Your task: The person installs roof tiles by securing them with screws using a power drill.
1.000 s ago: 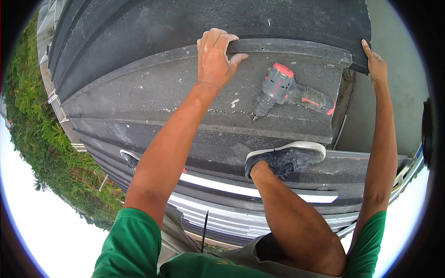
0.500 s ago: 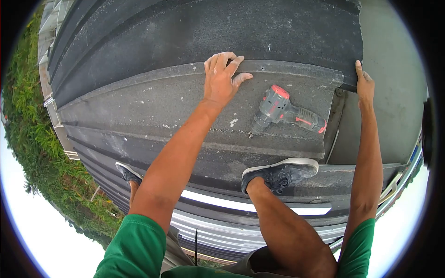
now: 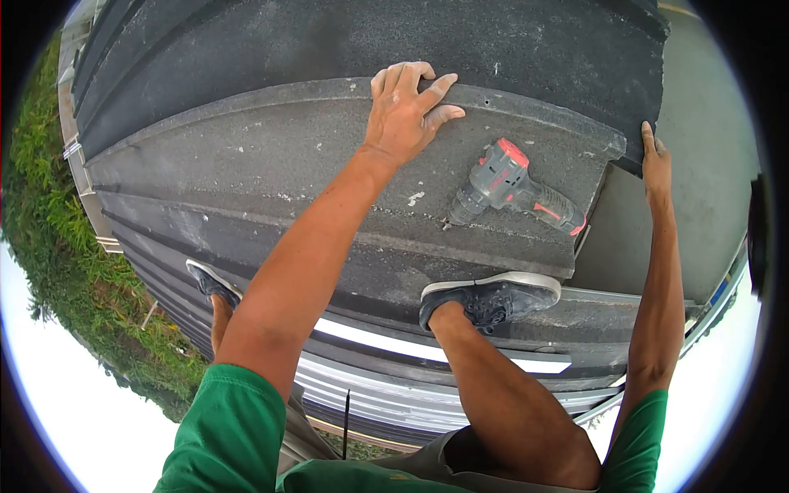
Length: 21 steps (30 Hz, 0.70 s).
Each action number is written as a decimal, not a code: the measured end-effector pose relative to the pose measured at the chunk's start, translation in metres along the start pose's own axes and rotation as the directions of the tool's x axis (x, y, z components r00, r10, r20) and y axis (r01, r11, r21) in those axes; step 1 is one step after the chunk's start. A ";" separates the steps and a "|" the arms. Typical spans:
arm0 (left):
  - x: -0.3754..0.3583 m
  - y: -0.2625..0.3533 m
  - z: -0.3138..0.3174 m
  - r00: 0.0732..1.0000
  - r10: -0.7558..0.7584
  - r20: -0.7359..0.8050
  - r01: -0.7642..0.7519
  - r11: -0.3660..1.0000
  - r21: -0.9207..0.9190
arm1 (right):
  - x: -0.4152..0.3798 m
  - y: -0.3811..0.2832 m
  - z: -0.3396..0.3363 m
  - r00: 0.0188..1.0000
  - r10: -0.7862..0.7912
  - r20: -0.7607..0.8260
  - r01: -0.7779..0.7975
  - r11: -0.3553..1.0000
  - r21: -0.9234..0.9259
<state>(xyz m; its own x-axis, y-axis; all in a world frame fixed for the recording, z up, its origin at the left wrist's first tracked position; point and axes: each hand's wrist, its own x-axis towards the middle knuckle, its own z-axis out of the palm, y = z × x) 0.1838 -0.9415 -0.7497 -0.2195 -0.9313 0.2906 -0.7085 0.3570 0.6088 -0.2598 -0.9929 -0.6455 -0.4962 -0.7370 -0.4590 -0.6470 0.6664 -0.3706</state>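
my left hand [image 3: 404, 115] lies on the upper edge of the loose roofing sheet [image 3: 271, 164], palm down on its gritty grey face, fingers curled over the raised lip at the top and the thumb spread out to the right. it is a closed hold on that lip. my right hand [image 3: 656, 164] is far out at the sheet's right corner, fingers stretched straight up along the dark edge there; it presses flat against the edge and wraps nothing, so that hand is open.

the sheet lies across the dark ribbed roof [image 3: 329, 41], its top edge overlapping the course above and its lower edge stepping down onto the ribs below. to the right of it is a bare pale panel [image 3: 707, 189] where no sheet covers.

the cordless drill [image 3: 514, 191] lies on its side on the sheet, between my two hands and nearer the left one, untouched. its grey and red body points its bit down-left, and the battery end sits close to the sheet's right edge.

my right shoe [image 3: 491, 299] stands on the rib just below the sheet's lower edge, under the drill. my left shoe [image 3: 209, 281] is lower down the slope, partly hidden behind my left forearm. beyond the roof's left edge is green growth [image 3: 74, 263].

nothing here is a container.
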 end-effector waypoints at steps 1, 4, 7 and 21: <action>-0.001 0.000 0.001 1.000 0.013 0.010 -0.013 0.999 0.033 | -0.002 -0.003 -0.002 0.999 0.023 0.048 -0.022 0.999 -0.030; -0.005 0.004 0.001 1.000 -0.013 0.016 0.013 0.999 0.047 | -0.004 -0.004 0.003 0.998 -0.019 -0.061 0.014 0.996 -0.092; -0.001 0.000 0.001 0.999 -0.008 0.043 0.005 0.998 0.059 | -0.020 -0.025 0.010 0.930 -0.161 -0.331 -0.024 0.871 -0.490; -0.008 0.024 -0.093 0.890 -0.277 0.363 0.283 0.958 0.039 | -0.127 -0.128 0.185 0.689 -0.649 0.322 0.712 0.526 -0.465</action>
<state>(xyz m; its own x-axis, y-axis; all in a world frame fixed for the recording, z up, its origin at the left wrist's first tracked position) 0.2308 -0.9185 -0.6690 -0.2424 -0.9537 -0.1780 -0.7670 0.0760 0.6372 -0.0070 -0.9634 -0.6891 0.2641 -0.9042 -0.3356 -0.9628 -0.2267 -0.1469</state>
